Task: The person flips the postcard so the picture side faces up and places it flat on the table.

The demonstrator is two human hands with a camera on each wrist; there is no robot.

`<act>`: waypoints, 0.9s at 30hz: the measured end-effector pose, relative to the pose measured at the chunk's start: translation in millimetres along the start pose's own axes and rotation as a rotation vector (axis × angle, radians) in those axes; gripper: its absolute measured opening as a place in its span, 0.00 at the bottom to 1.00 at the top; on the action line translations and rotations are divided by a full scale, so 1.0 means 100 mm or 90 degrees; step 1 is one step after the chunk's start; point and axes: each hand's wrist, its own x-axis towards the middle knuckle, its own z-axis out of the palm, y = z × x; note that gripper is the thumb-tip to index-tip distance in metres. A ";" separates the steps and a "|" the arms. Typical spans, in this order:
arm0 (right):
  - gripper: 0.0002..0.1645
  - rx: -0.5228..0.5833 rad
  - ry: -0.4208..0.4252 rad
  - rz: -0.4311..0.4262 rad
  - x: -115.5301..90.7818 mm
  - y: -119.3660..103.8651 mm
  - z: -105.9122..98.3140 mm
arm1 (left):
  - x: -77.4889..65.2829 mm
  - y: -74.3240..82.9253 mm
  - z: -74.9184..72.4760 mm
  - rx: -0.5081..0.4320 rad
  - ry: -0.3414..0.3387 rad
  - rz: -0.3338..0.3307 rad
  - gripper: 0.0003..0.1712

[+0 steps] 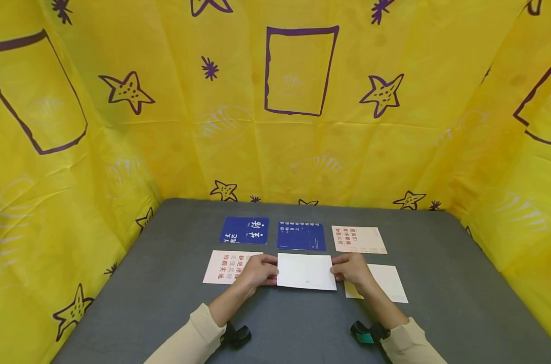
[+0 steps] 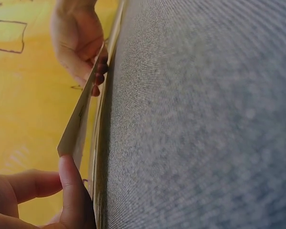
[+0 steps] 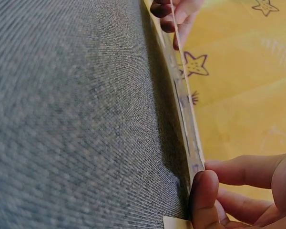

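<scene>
A white card [image 1: 306, 270] with a small faint mark is held between both hands, slightly above the grey table. Its left edge is pinched by my left hand [image 1: 258, 271], thumb against fingers. At the opposite edge my right hand [image 1: 352, 269] pinches the card the same way. Both wrist views show the card edge-on, raised off the surface, in the left wrist view as a thin card [image 2: 76, 126]. Under my left hand lies a pale card with red characters [image 1: 221, 268]. A cream card [image 1: 386, 283] lies partly behind my right hand and wrist.
Behind, a row holds two blue cards, a left one [image 1: 243, 230] and a middle one [image 1: 301, 236], plus a cream card with red characters [image 1: 358, 239]. The grey table [image 1: 166, 303] is enclosed by yellow patterned cloth [image 1: 298, 141]. Each wrist wears a black strap device.
</scene>
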 end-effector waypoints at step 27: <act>0.12 0.033 -0.029 0.013 0.03 -0.02 -0.09 | 0.01 0.02 -0.06 -0.002 0.015 -0.009 0.12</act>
